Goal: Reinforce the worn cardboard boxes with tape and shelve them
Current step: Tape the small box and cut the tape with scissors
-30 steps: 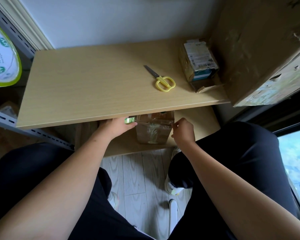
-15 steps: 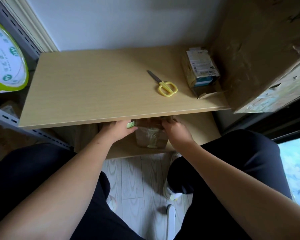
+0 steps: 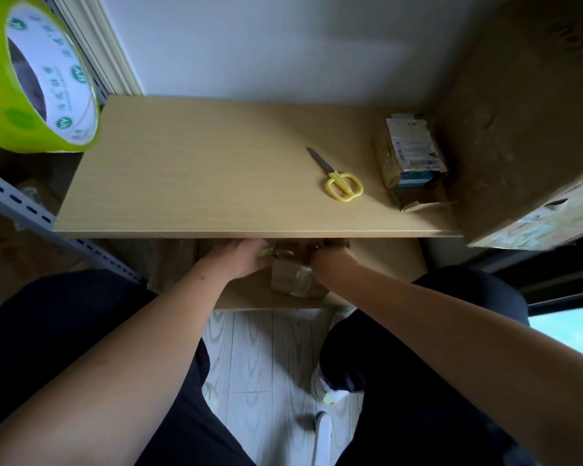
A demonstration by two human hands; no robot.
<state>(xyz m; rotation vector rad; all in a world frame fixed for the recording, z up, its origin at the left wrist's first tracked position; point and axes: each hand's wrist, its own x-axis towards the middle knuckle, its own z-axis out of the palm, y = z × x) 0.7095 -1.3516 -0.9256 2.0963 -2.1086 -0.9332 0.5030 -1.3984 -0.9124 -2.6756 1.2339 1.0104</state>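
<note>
Your right hand (image 3: 330, 260) has moved from the taped box's (image 3: 297, 280) side to its top; your left hand (image 3: 243, 258) stays alongside. Fingers hidden under the worktop (image 3: 216, 183), so grip unclear. The box sits on the lower shelf (image 3: 384, 260), nearly shelved.

A small taped brown box (image 3: 297, 280) stands on the lower shelf (image 3: 384, 264) at centre frame, its top hidden under the upper shelf (image 3: 216, 183). A second worn box (image 3: 413, 163) with a printed label lies at upper right, one flap open. A green tape roll (image 3: 31, 85) fills the upper left corner.
</note>
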